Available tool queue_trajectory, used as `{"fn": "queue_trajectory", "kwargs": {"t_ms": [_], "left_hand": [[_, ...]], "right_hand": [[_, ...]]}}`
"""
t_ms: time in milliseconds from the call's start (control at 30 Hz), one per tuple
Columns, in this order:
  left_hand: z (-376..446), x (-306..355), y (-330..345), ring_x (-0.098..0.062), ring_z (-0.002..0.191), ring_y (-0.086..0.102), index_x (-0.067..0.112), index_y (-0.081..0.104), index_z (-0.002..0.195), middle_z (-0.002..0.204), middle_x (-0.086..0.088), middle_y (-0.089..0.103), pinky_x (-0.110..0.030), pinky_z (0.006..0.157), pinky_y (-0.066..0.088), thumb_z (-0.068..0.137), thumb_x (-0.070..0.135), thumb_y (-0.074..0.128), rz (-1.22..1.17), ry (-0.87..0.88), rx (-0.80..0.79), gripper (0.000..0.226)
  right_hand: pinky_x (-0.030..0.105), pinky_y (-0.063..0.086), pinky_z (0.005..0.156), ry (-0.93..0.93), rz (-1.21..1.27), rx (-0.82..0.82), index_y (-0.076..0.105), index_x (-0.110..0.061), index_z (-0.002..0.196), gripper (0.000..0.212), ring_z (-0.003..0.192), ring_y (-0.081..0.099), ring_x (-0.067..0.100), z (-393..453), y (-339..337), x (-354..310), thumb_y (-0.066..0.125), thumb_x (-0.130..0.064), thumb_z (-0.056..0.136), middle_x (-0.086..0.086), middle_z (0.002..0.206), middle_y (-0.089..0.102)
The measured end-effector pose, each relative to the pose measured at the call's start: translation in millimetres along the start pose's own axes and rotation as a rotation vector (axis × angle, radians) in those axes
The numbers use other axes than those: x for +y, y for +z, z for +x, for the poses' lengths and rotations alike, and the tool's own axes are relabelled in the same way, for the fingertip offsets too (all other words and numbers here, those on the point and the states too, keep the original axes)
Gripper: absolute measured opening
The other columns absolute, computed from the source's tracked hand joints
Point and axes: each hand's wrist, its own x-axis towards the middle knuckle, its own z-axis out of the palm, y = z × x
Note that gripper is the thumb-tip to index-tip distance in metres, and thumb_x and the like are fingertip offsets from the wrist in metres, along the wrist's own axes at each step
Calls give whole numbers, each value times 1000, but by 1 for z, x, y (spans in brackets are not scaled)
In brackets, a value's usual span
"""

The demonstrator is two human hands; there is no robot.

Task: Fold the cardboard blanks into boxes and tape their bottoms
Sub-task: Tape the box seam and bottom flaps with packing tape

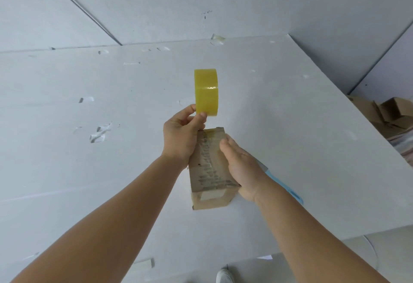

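A small brown cardboard box stands on the white table, its taped face turned up. A strip of clear tape runs along that face and over the near edge. My left hand pinches a yellow roll of tape at its lower rim and holds it upright just beyond the box's far end. My right hand presses flat on the box's right side, fingers laid over the tape strip. A blue-handled knife lies on the table, partly hidden under my right wrist.
Scraps of old tape stick to the table in several spots. A pile of folded cardboard boxes lies on the floor beyond the table's right edge. A white shoe shows below the near edge.
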Motion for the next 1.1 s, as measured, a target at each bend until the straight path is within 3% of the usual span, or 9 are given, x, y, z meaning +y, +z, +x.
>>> {"fn": "queue_trajectory", "kwargs": {"t_ms": [133, 467, 600, 667, 700, 800, 933, 1033, 1100], "left_hand": [[21, 11, 9, -10, 66, 55, 30, 73, 84, 64, 3, 56, -30, 72, 51, 86, 13, 69, 19, 62, -15, 17], [42, 28, -1, -10, 65, 57, 22, 72, 97, 72, 3, 62, -26, 79, 48, 88, 15, 66, -172, 66, 138, 13], [34, 39, -17, -11, 56, 45, 12, 71, 103, 65, 3, 54, -25, 70, 43, 88, 10, 64, -105, 72, -2, 17], [23, 42, -24, -13, 59, 41, 15, 73, 97, 66, 3, 52, -27, 68, 39, 89, 10, 63, -71, 46, -109, 14], [17, 44, -26, -13, 60, 41, 18, 74, 95, 66, 4, 53, -26, 69, 40, 89, 11, 63, -51, 24, -167, 14], [0, 47, -29, -11, 62, 43, 17, 73, 100, 68, 4, 55, -21, 68, 43, 88, 11, 64, 25, -50, -345, 16], [-14, 49, -33, -10, 61, 44, 14, 70, 108, 74, 3, 59, -22, 67, 42, 84, 8, 68, 137, -104, -455, 25], [-21, 54, -32, -7, 59, 49, 14, 69, 109, 69, 5, 62, -22, 67, 44, 80, 14, 74, 285, -132, -452, 30], [-25, 57, -29, -5, 57, 49, 12, 71, 105, 69, 4, 60, -19, 63, 44, 80, 17, 75, 406, -160, -461, 26]], "right_hand": [[41, 57, 84, -55, -98, 57, 54, -41, 106, 23, 102, 65, 21, 20, 1, -14, 31, -42, 101, 8, 113, 65], [43, 49, 93, -99, -463, 124, 48, -31, 123, 30, 102, 58, 19, 47, 11, -17, 29, -35, 100, 0, 111, 61], [38, 48, 88, -106, -485, 131, 47, -23, 117, 34, 105, 56, 17, 42, 10, -24, 34, -46, 96, -3, 116, 59], [29, 38, 88, -193, -442, 158, 40, -28, 118, 36, 111, 44, 8, 39, 6, -33, 35, -54, 94, -12, 117, 44], [25, 32, 91, -243, -391, 180, 39, -31, 129, 40, 113, 38, 2, 36, 4, -42, 35, -53, 96, -14, 120, 40], [29, 37, 102, -327, -119, 129, 48, -34, 117, 34, 119, 49, 7, 30, -6, -63, 43, -56, 92, -10, 127, 53], [28, 55, 83, -283, 120, -30, 62, -27, 108, 87, 101, 66, 8, 20, -28, -73, 74, -78, 38, -10, 102, 72], [44, 49, 97, -255, 118, -123, 57, -17, 123, 108, 121, 56, 23, 13, -40, -76, 81, -74, 35, 8, 128, 61], [51, 41, 102, -295, 158, -176, 54, -16, 122, 100, 122, 52, 33, 8, -43, -78, 86, -64, 41, 15, 129, 57]]}}
